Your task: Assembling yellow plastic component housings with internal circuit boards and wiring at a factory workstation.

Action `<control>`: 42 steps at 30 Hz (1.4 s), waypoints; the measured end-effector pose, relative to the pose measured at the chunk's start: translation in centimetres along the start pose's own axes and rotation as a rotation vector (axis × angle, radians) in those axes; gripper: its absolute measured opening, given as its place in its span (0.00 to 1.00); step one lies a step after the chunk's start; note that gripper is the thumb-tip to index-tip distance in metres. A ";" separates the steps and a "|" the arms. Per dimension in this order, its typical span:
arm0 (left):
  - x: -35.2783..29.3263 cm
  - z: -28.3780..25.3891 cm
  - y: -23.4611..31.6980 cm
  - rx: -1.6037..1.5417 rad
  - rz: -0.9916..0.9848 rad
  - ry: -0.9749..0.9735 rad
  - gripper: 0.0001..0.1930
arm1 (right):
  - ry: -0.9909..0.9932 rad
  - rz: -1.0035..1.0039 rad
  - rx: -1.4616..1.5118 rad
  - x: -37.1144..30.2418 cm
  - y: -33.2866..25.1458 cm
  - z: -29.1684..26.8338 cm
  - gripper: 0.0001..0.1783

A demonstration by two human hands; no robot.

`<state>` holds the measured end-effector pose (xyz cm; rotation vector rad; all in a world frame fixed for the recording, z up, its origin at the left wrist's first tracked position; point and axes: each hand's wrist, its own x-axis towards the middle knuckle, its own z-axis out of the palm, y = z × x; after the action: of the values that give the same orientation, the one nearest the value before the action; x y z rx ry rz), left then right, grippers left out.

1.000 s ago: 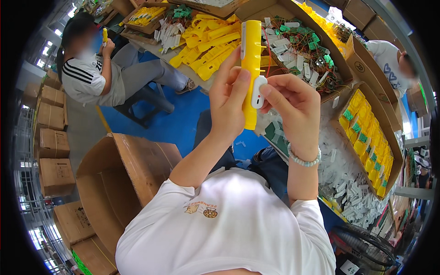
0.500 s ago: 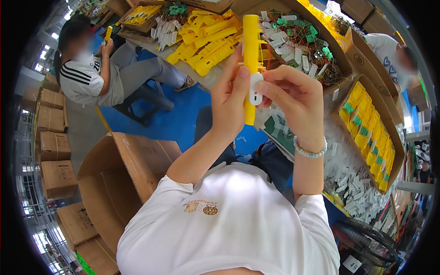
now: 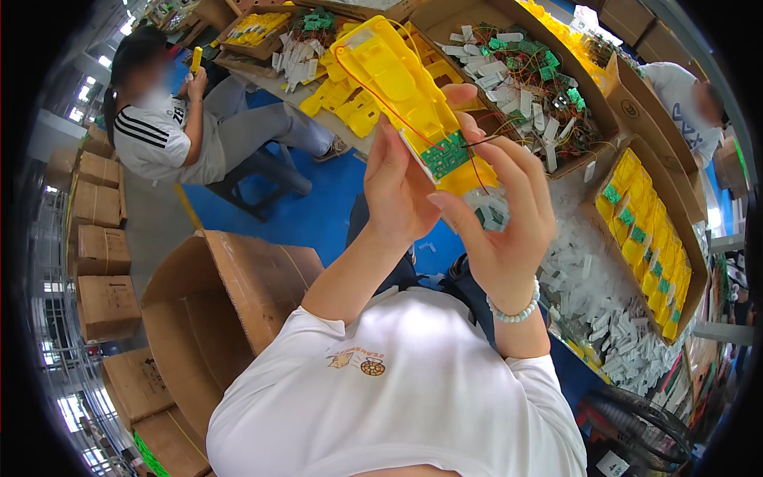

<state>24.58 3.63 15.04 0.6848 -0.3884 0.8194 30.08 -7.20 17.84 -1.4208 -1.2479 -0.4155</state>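
My left hand (image 3: 393, 179) grips a yellow plastic shell (image 3: 397, 75), holding it tilted with its hollow inner side up. A green circuit board (image 3: 447, 157) sits at the shell's near end. From the board a thin red wire (image 3: 380, 95) runs up the inside to the far end, and dark wires stick out to the right. Beside the board is my right hand (image 3: 509, 191), its thumb and fingers apart, with fingertips close to the dark wires. Whether they touch the wires or the shell's edge I cannot tell.
Yellow shells (image 3: 358, 111) lie on the far bench beside a carton of wired boards (image 3: 524, 87). To the right, a carton (image 3: 683, 318) holds shells with boards, near loose white parts (image 3: 588, 278). A large open box (image 3: 230, 294) stands left; a seated person (image 3: 159, 127) works beyond.
The yellow shell has turned from its narrow edge to show the hollow inside and board. My right thumb has come off the white end piece, and the right hand has opened.
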 end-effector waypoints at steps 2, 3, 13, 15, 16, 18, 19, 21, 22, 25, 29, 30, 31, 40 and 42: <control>0.1 0.3 -0.1 0.010 0.040 0.006 0.28 | -0.013 0.029 0.028 -0.1 0.1 0.1 0.27; 0.1 0.3 -0.1 0.034 0.044 -0.001 0.28 | -0.005 0.012 0.017 0.0 0.2 0.2 0.28; 0.1 0.3 -0.6 0.041 0.092 -0.094 0.28 | 0.028 -0.090 0.025 0.1 0.8 0.2 0.29; 0.0 0.2 -0.7 0.051 0.101 -0.103 0.28 | 0.011 -0.070 0.016 0.1 0.3 -0.1 0.27; -0.1 0.1 -0.7 0.060 0.109 -0.113 0.28 | -0.006 -0.050 0.006 0.0 0.2 -0.2 0.26; -0.3 0.9 -0.8 0.049 0.122 -0.070 0.28 | 0.037 -0.122 -0.001 0.1 1.1 0.3 0.26; -0.4 1.1 -0.9 0.040 0.139 -0.026 0.28 | 0.078 -0.197 -0.007 0.0 1.4 0.4 0.26; -0.3 0.7 -0.9 0.072 0.141 -0.056 0.28 | 0.073 -0.192 -0.001 0.0 1.3 0.3 0.26; -0.3 0.5 -0.9 0.105 0.144 -0.084 0.28 | 0.066 -0.185 0.006 0.0 1.2 0.2 0.26; -0.7 1.3 -0.9 0.163 0.159 -0.024 0.28 | 0.115 -0.235 0.018 -0.2 1.6 0.6 0.27; -0.4 0.9 -1.2 0.086 0.119 -0.047 0.27 | 0.121 -0.218 -0.038 -0.3 1.0 0.5 0.29; -0.4 1.5 -1.2 0.048 0.118 -0.016 0.27 | 0.106 -0.173 -0.057 -0.3 0.6 0.4 0.28; -0.5 1.9 -1.3 0.007 0.115 0.015 0.28 | 0.093 -0.127 -0.079 -0.3 0.3 0.3 0.28; -1.3 0.1 -3.6 0.042 -0.228 0.074 0.37 | 0.109 0.115 -0.082 -2.2 3.1 -3.1 0.26; -1.0 0.0 -4.6 0.609 -0.241 0.024 0.39 | 0.118 0.230 -0.076 -3.3 4.5 -5.0 0.25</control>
<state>27.51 0.83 12.67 1.2595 -0.0214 0.7131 34.58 -12.07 14.39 -1.5615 -0.9699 -0.3856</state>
